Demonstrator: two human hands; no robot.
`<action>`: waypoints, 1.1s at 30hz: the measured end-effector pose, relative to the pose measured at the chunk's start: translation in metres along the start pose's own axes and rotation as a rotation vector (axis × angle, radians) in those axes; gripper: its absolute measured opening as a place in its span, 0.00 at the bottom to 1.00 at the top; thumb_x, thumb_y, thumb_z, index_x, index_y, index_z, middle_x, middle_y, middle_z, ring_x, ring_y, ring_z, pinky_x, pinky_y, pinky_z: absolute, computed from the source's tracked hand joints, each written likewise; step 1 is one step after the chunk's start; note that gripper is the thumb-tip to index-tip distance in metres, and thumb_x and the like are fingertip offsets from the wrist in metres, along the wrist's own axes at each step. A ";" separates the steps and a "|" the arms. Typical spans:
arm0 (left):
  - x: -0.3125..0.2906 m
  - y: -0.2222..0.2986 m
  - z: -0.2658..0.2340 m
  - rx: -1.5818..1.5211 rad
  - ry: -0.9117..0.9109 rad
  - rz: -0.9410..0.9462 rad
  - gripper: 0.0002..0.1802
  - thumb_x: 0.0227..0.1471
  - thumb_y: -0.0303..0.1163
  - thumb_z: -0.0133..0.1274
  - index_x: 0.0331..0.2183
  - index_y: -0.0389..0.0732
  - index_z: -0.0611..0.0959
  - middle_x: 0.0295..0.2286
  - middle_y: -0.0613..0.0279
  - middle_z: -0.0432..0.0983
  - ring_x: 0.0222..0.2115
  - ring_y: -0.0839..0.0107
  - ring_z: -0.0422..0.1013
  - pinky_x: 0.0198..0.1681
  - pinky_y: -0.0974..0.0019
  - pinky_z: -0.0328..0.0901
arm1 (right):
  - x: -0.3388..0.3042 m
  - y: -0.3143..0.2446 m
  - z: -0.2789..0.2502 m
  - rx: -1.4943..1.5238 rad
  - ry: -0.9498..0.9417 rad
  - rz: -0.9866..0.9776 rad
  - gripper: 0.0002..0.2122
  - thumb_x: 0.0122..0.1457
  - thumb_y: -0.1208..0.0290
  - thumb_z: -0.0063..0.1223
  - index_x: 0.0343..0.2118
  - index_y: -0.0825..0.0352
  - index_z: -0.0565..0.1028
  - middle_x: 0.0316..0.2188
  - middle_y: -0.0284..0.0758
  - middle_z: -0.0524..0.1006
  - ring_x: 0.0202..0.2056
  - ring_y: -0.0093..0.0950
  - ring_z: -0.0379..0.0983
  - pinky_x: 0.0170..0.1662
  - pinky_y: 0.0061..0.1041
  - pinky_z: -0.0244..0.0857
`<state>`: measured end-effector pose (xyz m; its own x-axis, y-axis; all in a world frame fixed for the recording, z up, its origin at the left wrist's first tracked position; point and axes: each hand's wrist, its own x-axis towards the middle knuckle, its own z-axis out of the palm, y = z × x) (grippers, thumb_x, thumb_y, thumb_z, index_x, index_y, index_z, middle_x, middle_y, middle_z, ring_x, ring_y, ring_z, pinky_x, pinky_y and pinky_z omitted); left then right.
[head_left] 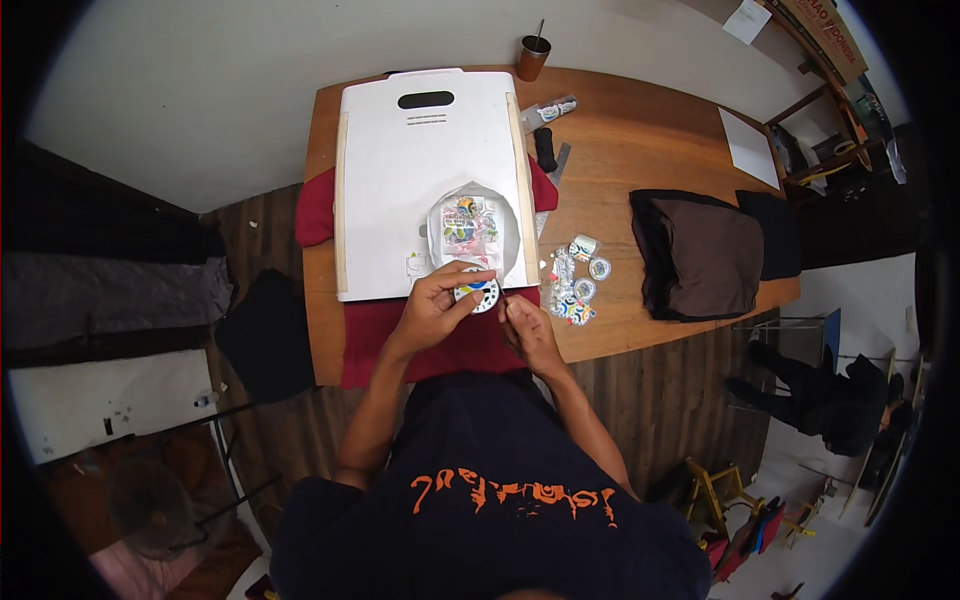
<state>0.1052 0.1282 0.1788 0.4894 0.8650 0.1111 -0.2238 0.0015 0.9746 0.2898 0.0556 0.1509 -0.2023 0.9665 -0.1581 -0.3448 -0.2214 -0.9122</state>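
My left hand [437,306] holds a small round white disc with coloured printing [478,293] between thumb and fingers. At the disc's right edge my right hand [529,328] is closed in a pinch, with something thin and dark at its fingertips, too small to name. Both hands are over the near edge of a white board [380,200] with a handle slot. Just beyond them on the board is a round, whitish translucent container [513,225] with colourful printed pieces inside. Under the board lies dark red cloth [375,340], which hangs over the table's front edge.
Right of the board on the wooden table [610,130] lie several round printed pieces [578,312], a ruler [562,160] and a black roll [544,148]. Folded dark garments [700,250] are farther right. A brown cup [533,58] stands at the back. Another person [840,400] is at the right.
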 end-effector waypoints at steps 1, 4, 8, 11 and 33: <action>0.000 -0.001 0.000 0.000 0.001 0.000 0.18 0.54 0.14 0.51 0.48 0.29 0.79 0.40 0.59 0.73 0.42 0.76 0.69 0.46 0.75 0.63 | 0.000 -0.001 0.000 -0.008 0.002 -0.003 0.14 0.70 0.59 0.39 0.32 0.63 0.68 0.15 0.21 0.58 0.15 0.11 0.48 0.18 0.15 0.40; -0.003 -0.003 0.003 -0.104 0.045 -0.037 0.18 0.53 0.14 0.53 0.47 0.29 0.78 0.42 0.57 0.73 0.44 0.75 0.71 0.47 0.74 0.66 | 0.000 0.005 -0.002 0.012 0.010 0.004 0.14 0.69 0.58 0.39 0.32 0.63 0.68 0.15 0.21 0.58 0.15 0.11 0.48 0.18 0.15 0.40; -0.006 -0.006 0.003 -0.159 0.088 -0.076 0.18 0.52 0.14 0.54 0.47 0.28 0.78 0.45 0.56 0.73 0.44 0.73 0.72 0.48 0.73 0.68 | 0.000 0.001 0.000 0.005 0.004 -0.017 0.14 0.69 0.58 0.40 0.32 0.63 0.68 0.15 0.21 0.58 0.15 0.11 0.48 0.18 0.15 0.40; -0.004 -0.005 0.003 -0.159 0.079 -0.079 0.18 0.53 0.14 0.54 0.48 0.28 0.77 0.45 0.56 0.73 0.44 0.73 0.72 0.48 0.73 0.68 | 0.000 0.001 0.000 0.017 0.011 -0.001 0.13 0.69 0.58 0.40 0.32 0.63 0.68 0.15 0.21 0.58 0.14 0.11 0.48 0.18 0.15 0.40; -0.001 0.006 0.001 -0.057 -0.014 -0.065 0.20 0.54 0.14 0.52 0.50 0.29 0.77 0.43 0.57 0.72 0.45 0.74 0.69 0.49 0.73 0.64 | -0.003 -0.001 -0.004 0.005 -0.010 0.030 0.14 0.69 0.57 0.39 0.32 0.62 0.68 0.14 0.20 0.56 0.14 0.11 0.48 0.17 0.16 0.39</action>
<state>0.1037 0.1268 0.1845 0.5160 0.8551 0.0505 -0.2380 0.0865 0.9674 0.2942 0.0537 0.1507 -0.2216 0.9581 -0.1815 -0.3430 -0.2508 -0.9052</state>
